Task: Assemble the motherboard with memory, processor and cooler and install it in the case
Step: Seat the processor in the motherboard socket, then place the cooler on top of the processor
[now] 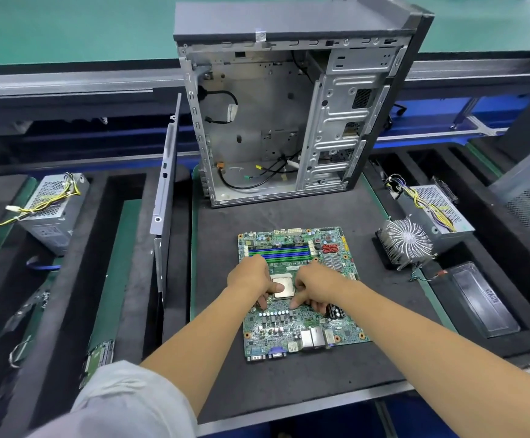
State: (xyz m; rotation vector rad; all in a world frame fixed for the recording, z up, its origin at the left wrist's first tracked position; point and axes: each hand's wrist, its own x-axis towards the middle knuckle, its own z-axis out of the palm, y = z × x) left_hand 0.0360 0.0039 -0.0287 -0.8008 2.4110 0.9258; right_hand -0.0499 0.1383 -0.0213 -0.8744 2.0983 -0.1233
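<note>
A green motherboard (301,330) lies flat on the dark foam mat, with blue and green memory slots (284,251) at its far end. The silver processor (284,286) sits in the socket at the board's middle. My left hand (251,278) is at the processor's left side, fingers curled down onto the socket edge. My right hand (312,284) is at its right side, index finger pressing down on the board just in front of the socket. The cooler (407,245), a round finned heatsink, rests on the mat to the right. The open grey case (289,121) stands upright behind the board.
The case's side panel (165,191) leans upright left of the mat. Power supplies with yellow wiring sit at the left (53,210) and right (440,210). A clear plastic tray (481,305) lies at the right. Loose cables hang inside the case bottom.
</note>
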